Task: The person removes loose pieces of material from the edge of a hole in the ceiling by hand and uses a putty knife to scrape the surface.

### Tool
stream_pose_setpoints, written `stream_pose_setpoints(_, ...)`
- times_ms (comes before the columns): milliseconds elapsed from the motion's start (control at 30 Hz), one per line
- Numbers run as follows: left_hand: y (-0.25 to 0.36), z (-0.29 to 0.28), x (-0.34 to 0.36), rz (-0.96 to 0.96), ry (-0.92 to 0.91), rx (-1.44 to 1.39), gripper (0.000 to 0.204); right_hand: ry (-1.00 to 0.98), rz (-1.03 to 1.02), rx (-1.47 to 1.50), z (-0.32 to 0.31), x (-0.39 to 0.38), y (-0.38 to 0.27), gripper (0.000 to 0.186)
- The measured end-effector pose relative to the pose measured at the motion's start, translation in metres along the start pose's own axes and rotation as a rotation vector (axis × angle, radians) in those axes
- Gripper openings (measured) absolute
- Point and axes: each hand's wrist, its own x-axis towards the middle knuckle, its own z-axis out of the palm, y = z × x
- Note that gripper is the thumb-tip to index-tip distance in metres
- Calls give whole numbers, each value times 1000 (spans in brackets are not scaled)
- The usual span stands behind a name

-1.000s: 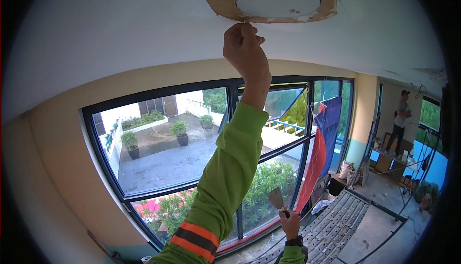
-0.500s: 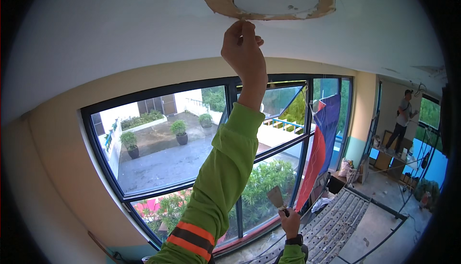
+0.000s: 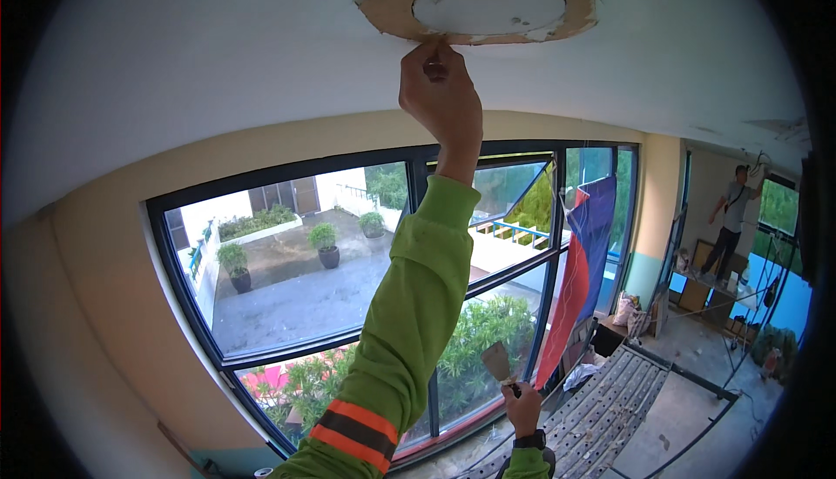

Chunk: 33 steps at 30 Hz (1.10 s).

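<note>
My left hand (image 3: 442,100) is raised to the white ceiling (image 3: 261,70), its fingers pinched together at the near edge of a ragged brown paper-like ring (image 3: 383,16). Whatever lies between the fingertips is too small or hidden to make out. Inside that ring sits a white oval panel (image 3: 483,4) with a dark seam around part of it and a few small marks. Lower down, my right hand (image 3: 524,411) is closed around the handle of a putty knife (image 3: 496,360), its wide blade pointing up and away from the ceiling.
Dark-framed windows (image 3: 313,351) stretch ahead, one pane tilted outward. A red and blue cloth (image 3: 585,244) hangs beside them. Below at right lies a perforated metal scaffold platform (image 3: 601,405). Farther right, another person (image 3: 733,213) stands on a raised surface.
My left hand has turned slightly, its fingers curling more tightly at the brown ring's edge. The putty knife stays in my right hand. The other person has lifted an arm toward the window.
</note>
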Motion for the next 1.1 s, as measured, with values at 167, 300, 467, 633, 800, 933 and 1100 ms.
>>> stream_pose_setpoints(167, -1, 4, 0, 39, 25, 30, 9, -14, 18, -7, -1, 2, 2, 30)
stream_pose_setpoints(300, 2, 4, -2, 21, 18, 18, 8, 3, 8, 14, -1, 1, 1, 30)
stream_pose_setpoints(467, -3, 0, -14, -68, -70, -25, 7, 14, 6, 17, -1, 1, 5, 30)
stream_pose_setpoints(633, -3, -2, -20, -139, -107, -182, 11, 8, 7, 24, -2, 0, 2, 29)
stream_pose_setpoints(800, -3, 1, -6, -71, -46, -130, 19, 5, 5, 7, -1, 1, 4, 30)
stream_pose_setpoints(933, -2, 2, -3, -114, -52, -99, 18, 7, 0, 2, -3, 0, -1, 31)
stream_pose_setpoints(1100, -3, 7, 2, -54, -6, -50, 13, -3, -3, -1, 0, 0, 0, 31)
